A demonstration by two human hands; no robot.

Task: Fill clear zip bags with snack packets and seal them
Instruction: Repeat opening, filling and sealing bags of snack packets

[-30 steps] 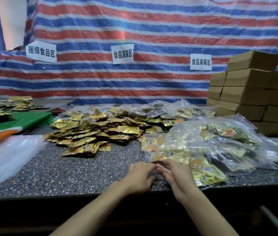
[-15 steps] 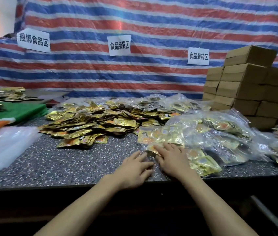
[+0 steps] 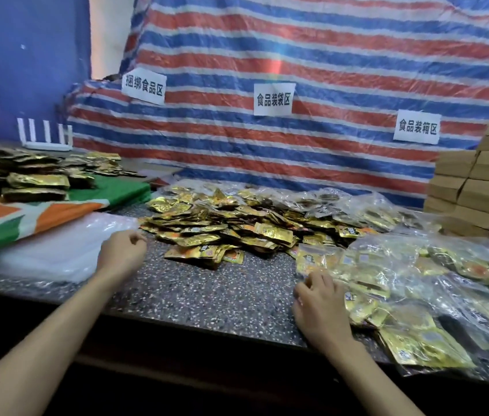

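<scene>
A heap of loose gold snack packets (image 3: 222, 229) lies in the middle of the speckled table (image 3: 207, 295). Filled clear zip bags (image 3: 417, 283) with gold packets are piled at the right. A stack of empty clear bags (image 3: 57, 253) lies at the left. My left hand (image 3: 121, 255) hovers over the right edge of that stack, fingers loosely curled, holding nothing. My right hand (image 3: 321, 307) rests at the left edge of the nearest filled bag, fingers curled, touching the plastic.
Brown cardboard boxes (image 3: 483, 187) are stacked at the far right. More gold packets (image 3: 27, 178) lie on a green and orange cloth (image 3: 57, 211) at the left. A striped tarp (image 3: 297, 85) with white paper signs hangs behind the table.
My left hand has moved left from the filled bag over to the stack of empty bags. My right hand stays at the filled bag's edge. The view has turned left.
</scene>
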